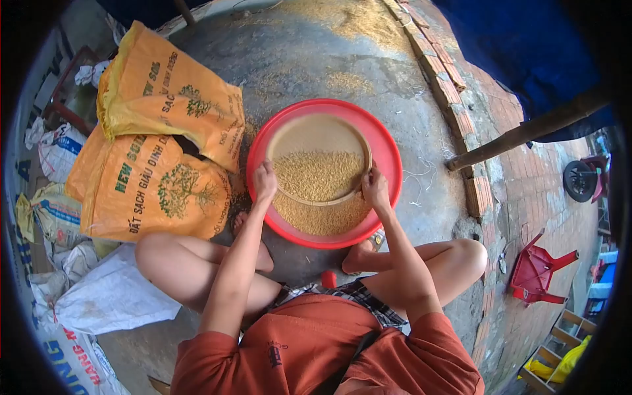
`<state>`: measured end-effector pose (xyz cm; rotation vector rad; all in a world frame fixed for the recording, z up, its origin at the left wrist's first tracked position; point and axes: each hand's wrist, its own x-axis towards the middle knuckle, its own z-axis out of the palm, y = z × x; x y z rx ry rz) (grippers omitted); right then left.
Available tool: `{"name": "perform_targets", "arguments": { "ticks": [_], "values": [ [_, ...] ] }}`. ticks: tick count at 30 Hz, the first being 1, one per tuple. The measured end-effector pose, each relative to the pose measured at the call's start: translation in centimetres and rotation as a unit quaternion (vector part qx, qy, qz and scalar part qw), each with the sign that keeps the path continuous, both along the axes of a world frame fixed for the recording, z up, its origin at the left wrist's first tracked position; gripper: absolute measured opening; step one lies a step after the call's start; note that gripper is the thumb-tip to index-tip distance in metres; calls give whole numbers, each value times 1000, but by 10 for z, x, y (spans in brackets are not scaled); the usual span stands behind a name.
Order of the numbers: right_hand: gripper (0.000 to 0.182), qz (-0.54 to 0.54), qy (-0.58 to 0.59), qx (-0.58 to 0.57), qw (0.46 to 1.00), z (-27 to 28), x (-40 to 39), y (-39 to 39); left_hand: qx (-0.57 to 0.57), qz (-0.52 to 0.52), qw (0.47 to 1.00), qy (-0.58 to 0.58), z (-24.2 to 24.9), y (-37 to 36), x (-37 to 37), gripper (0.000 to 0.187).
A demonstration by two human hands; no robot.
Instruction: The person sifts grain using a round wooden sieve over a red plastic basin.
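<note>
A round sieve (318,125) with a light rim is held over a wide red basin (388,151). Golden grain (316,172), which looks like unhusked rice, covers the near part of the sieve's mesh. More grain (322,220) lies in the basin below the sieve's near edge. My left hand (265,181) is closed on the sieve's left rim. On the right rim, my right hand (375,189) grips with fingers bent around the edge. The basin's bottom under the sieve is hidden.
Two orange printed sacks (178,92) lie left of the basin, with white sacks (118,289) nearer me. A brick row (441,79) runs along the right, where a wooden pole (526,135) slants in. Beyond lies an overturned red stool (536,270). Grain is scattered on the floor ahead.
</note>
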<state>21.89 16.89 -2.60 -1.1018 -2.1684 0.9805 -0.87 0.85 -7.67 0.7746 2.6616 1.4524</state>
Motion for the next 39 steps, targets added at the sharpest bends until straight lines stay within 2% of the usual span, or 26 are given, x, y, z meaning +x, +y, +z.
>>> {"name": "perform_targets", "arguments": {
  "ticks": [2,6,8,9,12,14,15,17,18,20,22,24,25,27,29,33,36,38,39],
  "values": [
    [20,-10,-125,-166,978,-8,5,-3,-149,-33,987,-53,-24,-9,3,46],
    [22,6,-158,-119,980,2,11,-11,-165,-46,983,-61,0,-11,13,47],
    [24,-24,-19,-25,999,10,8,-10,-69,-22,996,-52,20,-3,10,48],
    [24,-25,-19,-25,999,11,7,-9,-69,-23,996,-52,21,-1,9,48],
    [25,-42,-57,-3,998,10,8,-8,-51,-25,997,-55,18,1,10,47],
    [25,-21,-132,-44,990,-10,18,-9,-153,-30,983,-93,-12,-6,20,46],
    [25,-21,-134,-45,990,-25,23,-5,-154,-31,983,-95,-27,-9,25,46],
    [26,29,-269,-103,957,-53,34,5,-172,-49,980,-83,-50,-14,34,45],
    [26,29,-270,-104,957,-54,35,6,-198,-59,973,-104,-48,-17,36,52],
    [25,60,-239,-227,942,-57,37,8,-173,-66,978,-96,-52,-18,28,50],
    [24,38,-201,-238,950,-23,28,-8,-147,-73,983,-86,-40,-18,25,48],
    [22,17,-161,-247,955,-2,16,-24,-52,-38,998,3,12,-18,28,43],
    [20,-2,-119,-211,970,3,11,-29,-50,-38,998,6,28,-17,27,43],
    [19,-20,-74,-173,982,3,7,-29,66,-40,997,22,48,-15,25,32],
    [17,-4,-38,-92,995,-6,5,-25,76,-34,996,44,38,-14,20,32],
    [18,10,-65,-157,985,7,8,-25,21,-18,1000,6,4,-18,17,38],
    [20,27,-53,-93,994,13,9,-29,1,-12,1000,-24,-22,-23,6,42],
    [22,88,71,-13,994,38,3,-41,55,-9,994,-90,-16,-25,3,45],
    [22,90,71,-13,993,42,1,-43,55,-8,994,-90,-8,-25,3,45]
  ]
}}
